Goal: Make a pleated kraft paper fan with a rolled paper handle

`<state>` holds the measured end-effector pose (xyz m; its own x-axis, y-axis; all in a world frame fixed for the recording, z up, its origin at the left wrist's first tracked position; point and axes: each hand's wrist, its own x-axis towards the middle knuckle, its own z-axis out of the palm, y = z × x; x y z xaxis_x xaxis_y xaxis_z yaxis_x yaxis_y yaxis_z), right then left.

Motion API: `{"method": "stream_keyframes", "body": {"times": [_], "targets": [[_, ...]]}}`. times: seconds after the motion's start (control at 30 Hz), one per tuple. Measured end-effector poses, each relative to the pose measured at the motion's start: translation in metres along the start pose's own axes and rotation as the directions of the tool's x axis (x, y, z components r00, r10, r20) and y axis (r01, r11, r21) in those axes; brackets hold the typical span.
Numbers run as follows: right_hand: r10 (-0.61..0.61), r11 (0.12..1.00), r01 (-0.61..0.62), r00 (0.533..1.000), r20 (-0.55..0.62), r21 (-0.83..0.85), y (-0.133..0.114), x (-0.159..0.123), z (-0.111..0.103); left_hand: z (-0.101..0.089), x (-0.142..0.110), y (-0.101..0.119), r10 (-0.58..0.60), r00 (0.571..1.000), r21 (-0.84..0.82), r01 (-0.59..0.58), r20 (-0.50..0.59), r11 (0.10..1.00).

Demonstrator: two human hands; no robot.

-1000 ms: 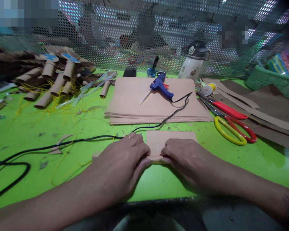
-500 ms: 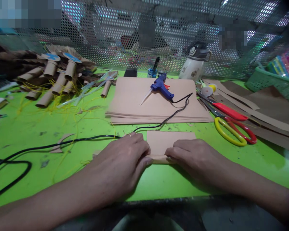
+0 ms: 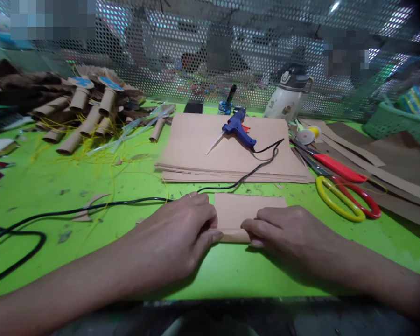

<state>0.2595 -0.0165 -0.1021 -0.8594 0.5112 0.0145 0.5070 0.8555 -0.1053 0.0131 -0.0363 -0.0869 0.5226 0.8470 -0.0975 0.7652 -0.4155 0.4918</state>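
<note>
Brown paper sheet (image 3: pixel 234 210), held at its curled near edge by both hands.
Your left hand (image 3: pixel 182 228) pinches the left part of the curled edge between thumb and fingers; your right hand (image 3: pixel 287 228) pinches the right part likewise; the sheet lies on the green table (image 3: pixel 227 275) before you, nearer than the paper stack (image 3: pixel 192 140); a blue glue gun (image 3: pixel 240 129) rests on that stack; scissors (image 3: pixel 341 198) lie to the right.

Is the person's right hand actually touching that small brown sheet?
Touching. The head view shows the right hand with its fingers over the curled near edge of the small brown sheet, no gap between.
</note>
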Motion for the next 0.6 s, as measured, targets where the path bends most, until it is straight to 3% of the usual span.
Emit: {"method": "stream_keyframes", "body": {"times": [0.3,0.47,0.6], "targets": [[-0.079,0.996,0.075,0.993,-0.082,-0.054,0.004,-0.006,0.009,-0.007,0.001,0.005,-0.041,0.997,0.006,0.04,0.066,0.999],[-0.089,0.996,0.089,0.993,-0.082,-0.005,0.003,-0.006,0.008,0.001,-0.002,0.0,0.004,0.999,-0.011,-0.004,-0.036,1.0],[-0.066,0.997,0.068,0.995,-0.081,0.023,0.002,-0.004,0.006,0.009,-0.002,-0.002,0.169,0.97,0.057,-0.161,-0.176,0.985]]}}
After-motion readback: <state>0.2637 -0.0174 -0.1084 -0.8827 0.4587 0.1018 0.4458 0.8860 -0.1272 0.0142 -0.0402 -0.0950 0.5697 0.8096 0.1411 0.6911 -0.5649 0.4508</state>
